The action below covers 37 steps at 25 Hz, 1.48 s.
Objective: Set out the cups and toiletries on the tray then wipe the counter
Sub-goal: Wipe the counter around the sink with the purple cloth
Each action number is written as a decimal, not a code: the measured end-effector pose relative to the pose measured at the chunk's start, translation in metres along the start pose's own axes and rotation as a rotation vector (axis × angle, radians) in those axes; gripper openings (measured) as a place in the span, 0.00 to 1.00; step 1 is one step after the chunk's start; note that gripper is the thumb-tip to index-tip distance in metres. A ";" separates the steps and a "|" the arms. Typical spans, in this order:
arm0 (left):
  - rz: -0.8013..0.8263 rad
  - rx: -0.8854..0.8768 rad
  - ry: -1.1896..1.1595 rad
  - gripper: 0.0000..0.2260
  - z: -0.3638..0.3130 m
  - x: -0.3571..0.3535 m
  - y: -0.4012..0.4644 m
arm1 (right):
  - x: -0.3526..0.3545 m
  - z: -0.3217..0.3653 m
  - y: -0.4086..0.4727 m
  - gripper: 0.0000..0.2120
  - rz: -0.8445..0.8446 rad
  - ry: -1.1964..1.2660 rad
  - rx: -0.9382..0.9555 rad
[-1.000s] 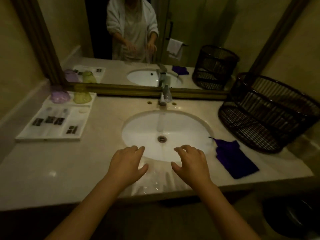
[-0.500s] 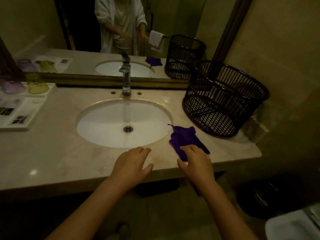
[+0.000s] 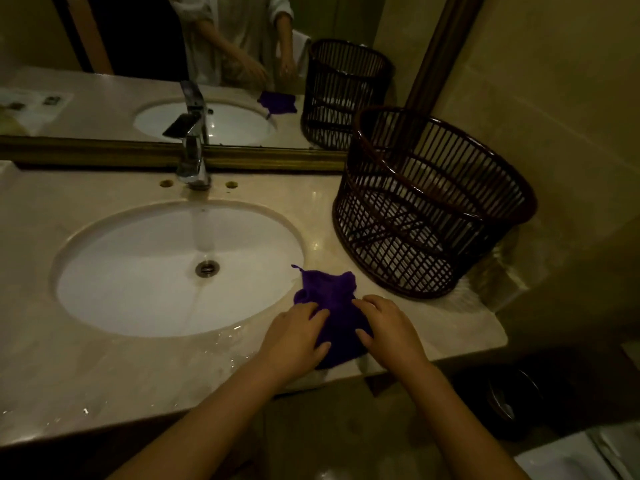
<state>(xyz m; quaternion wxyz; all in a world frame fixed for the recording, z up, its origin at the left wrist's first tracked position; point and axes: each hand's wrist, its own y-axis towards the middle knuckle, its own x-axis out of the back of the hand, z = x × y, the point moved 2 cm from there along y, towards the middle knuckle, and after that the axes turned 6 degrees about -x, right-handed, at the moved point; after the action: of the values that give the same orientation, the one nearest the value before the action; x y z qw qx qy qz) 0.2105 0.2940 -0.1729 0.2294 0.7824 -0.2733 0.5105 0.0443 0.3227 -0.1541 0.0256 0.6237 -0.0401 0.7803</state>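
A purple cloth (image 3: pixel 329 289) lies bunched on the beige stone counter (image 3: pixel 104 368), just right of the sink near the front edge. My left hand (image 3: pixel 294 341) holds its left side between thumb and fingers. My right hand (image 3: pixel 391 330) holds its right side the same way. The near part of the cloth is hidden under both hands. The tray, cups and toiletries are out of direct view; only a reflection of the tray (image 3: pixel 31 102) shows in the mirror at the top left.
A white oval sink (image 3: pixel 138 271) with a chrome faucet (image 3: pixel 192 157) fills the middle. A dark slatted basket (image 3: pixel 433 202) stands right of the sink, close behind the cloth. Water drops (image 3: pixel 225 341) lie on the counter's front. A dark bin (image 3: pixel 502 403) sits on the floor.
The view swung right, taking the tray out of sight. My right hand reached the cloth first, then my left hand joined it; the cloth is now bunched between them.
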 end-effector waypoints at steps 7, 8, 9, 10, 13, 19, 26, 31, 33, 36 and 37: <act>0.241 0.152 0.110 0.33 0.004 -0.041 0.046 | -0.034 -0.022 0.056 0.28 0.232 -0.086 0.255; 0.251 0.171 0.103 0.33 0.005 -0.043 0.046 | -0.036 -0.026 0.061 0.29 0.253 -0.097 0.290; 0.242 0.195 0.090 0.32 0.005 -0.044 0.046 | -0.037 -0.029 0.066 0.28 0.262 -0.091 0.325; 0.221 0.213 0.071 0.30 0.005 -0.045 0.046 | -0.038 -0.031 0.069 0.26 0.261 -0.073 0.356; 0.136 0.247 -0.004 0.23 0.005 -0.044 0.047 | -0.039 -0.034 0.074 0.19 0.220 0.013 0.410; 0.006 0.299 -0.008 0.10 0.001 -0.045 0.042 | -0.045 -0.027 0.063 0.09 0.127 0.171 0.389; -0.089 0.271 -0.030 0.08 0.012 -0.020 0.021 | -0.035 -0.008 0.060 0.08 0.116 0.321 0.401; -0.075 0.315 0.001 0.07 0.029 -0.004 -0.022 | -0.050 0.034 0.049 0.08 0.173 0.369 0.441; -0.070 0.348 0.014 0.07 0.036 0.001 -0.037 | -0.057 0.050 0.044 0.08 0.180 0.393 0.445; -0.069 0.388 0.037 0.07 0.049 0.006 -0.058 | -0.068 0.072 0.038 0.08 0.195 0.387 0.463; -0.074 0.401 0.041 0.08 0.053 0.006 -0.064 | -0.071 0.078 0.035 0.09 0.206 0.381 0.464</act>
<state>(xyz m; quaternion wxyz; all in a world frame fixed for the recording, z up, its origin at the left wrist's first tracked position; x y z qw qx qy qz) 0.2905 0.3072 -0.1917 0.0933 0.8113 -0.1325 0.5617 0.1329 0.2807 -0.2071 -0.1894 0.4484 0.0815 0.8697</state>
